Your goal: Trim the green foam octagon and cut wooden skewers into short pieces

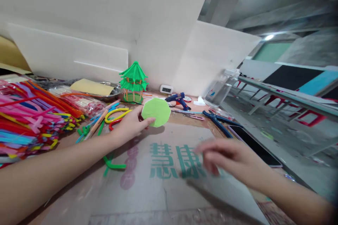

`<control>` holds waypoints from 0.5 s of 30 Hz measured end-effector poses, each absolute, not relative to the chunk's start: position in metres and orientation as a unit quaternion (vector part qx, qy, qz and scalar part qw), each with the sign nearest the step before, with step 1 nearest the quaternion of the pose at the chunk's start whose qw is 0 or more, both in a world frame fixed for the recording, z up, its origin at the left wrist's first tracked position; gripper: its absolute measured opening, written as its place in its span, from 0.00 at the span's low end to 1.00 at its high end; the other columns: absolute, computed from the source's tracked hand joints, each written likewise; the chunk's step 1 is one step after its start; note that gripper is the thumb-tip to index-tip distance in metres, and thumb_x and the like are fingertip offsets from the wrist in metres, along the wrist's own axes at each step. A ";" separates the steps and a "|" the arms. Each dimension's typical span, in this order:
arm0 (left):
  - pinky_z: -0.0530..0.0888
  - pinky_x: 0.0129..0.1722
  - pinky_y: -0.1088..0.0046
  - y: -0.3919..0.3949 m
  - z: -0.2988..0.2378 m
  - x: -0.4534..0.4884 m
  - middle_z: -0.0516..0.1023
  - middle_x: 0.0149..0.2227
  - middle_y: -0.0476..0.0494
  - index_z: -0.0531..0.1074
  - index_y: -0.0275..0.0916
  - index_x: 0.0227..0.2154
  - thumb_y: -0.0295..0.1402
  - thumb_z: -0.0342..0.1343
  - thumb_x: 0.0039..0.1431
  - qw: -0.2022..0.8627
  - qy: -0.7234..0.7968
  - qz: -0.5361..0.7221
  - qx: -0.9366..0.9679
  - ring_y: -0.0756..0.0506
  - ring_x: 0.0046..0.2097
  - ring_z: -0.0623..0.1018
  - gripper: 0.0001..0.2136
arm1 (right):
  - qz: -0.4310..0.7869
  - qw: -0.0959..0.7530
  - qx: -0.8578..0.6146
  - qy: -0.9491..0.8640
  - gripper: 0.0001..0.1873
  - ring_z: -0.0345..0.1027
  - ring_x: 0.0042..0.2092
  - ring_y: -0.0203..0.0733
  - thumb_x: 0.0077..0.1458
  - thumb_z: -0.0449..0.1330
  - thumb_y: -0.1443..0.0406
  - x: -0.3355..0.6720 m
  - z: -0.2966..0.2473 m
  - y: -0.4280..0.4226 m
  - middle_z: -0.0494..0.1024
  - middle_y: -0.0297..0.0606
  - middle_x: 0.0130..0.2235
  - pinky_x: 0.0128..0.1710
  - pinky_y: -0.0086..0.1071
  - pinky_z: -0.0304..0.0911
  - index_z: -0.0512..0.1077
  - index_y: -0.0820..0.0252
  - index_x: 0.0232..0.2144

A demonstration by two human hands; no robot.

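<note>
Over a printed sheet (142, 197), the left hand (134, 123) pinches a green polygon (156, 111). The right hand (224, 154) is blurred, grip unclear. Grey floor (290, 153) beyond.

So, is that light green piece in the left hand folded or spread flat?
Spread flat: the light green piece shows a broad, many-sided face with no fold visible; the left hand holds its edge.

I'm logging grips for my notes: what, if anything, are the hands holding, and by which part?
The left hand holds the light-green piece by its lower-left edge, thumb on the front. The right hand, blurred, shows nothing held.
</note>
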State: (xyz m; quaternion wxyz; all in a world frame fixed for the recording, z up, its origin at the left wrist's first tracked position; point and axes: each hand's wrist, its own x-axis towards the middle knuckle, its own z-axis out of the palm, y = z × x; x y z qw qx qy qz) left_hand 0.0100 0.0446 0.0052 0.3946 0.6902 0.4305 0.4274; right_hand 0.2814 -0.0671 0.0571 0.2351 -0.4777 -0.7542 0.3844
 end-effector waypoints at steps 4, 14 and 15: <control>0.73 0.31 0.72 0.033 0.011 0.014 0.78 0.39 0.45 0.67 0.38 0.51 0.38 0.58 0.55 0.403 0.396 0.398 0.723 0.45 0.34 0.77 0.21 | 0.299 0.352 -0.475 -0.749 0.25 0.69 0.30 0.36 0.59 0.55 0.53 0.261 0.047 0.002 0.74 0.38 0.36 0.34 0.33 0.68 0.65 0.58 0.54; 0.72 0.31 0.74 0.025 0.001 0.018 0.79 0.37 0.47 0.72 0.39 0.41 0.37 0.54 0.59 0.433 0.334 0.321 0.773 0.47 0.33 0.76 0.10 | 0.337 0.400 -0.450 -0.724 0.17 0.63 0.29 0.34 0.54 0.59 0.52 0.227 0.035 0.025 0.71 0.33 0.28 0.28 0.27 0.60 0.71 0.61 0.28; 0.71 0.28 0.75 0.024 0.001 0.019 0.78 0.33 0.48 0.72 0.39 0.39 0.38 0.53 0.60 0.429 0.336 0.316 0.777 0.48 0.31 0.75 0.10 | 0.335 0.396 -0.458 -0.722 0.18 0.63 0.29 0.34 0.54 0.58 0.52 0.228 0.034 0.025 0.72 0.33 0.28 0.28 0.27 0.59 0.71 0.61 0.27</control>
